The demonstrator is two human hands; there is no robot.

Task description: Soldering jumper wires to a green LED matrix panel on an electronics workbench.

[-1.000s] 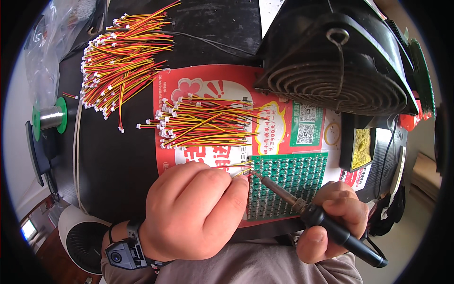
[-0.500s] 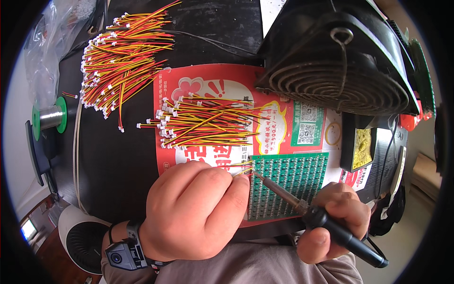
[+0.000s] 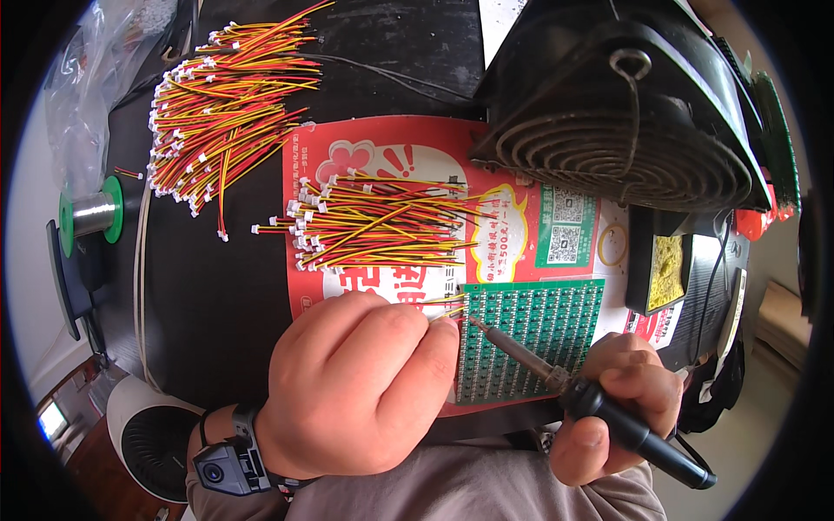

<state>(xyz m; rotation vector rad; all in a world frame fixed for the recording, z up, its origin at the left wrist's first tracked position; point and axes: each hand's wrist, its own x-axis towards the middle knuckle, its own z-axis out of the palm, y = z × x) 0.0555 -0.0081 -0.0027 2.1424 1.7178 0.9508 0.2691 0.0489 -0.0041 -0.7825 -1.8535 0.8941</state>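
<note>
While thin wires [image 3: 446, 300] are apparently pinched by the left hand [image 3: 356, 382] at the left edge of the green circuit board [image 3: 532, 347], the soldering iron [image 3: 591, 404], grasped in the right hand [image 3: 641, 386], is shifted slightly rightward (barely a nudge), leaving the wire ends seemingly clearer of its tip.

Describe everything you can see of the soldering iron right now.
The iron has a black, plastic-looking handle, a lighter collar and a dull, metallic-looking shaft narrowing to a thin tip. The right hand grips the handle. It slants from lower right to upper left, its shaft crossing over the green board, with the tip near the board's left edge, by the wire ends. Whether the tip touches anything, I can't tell.
</note>
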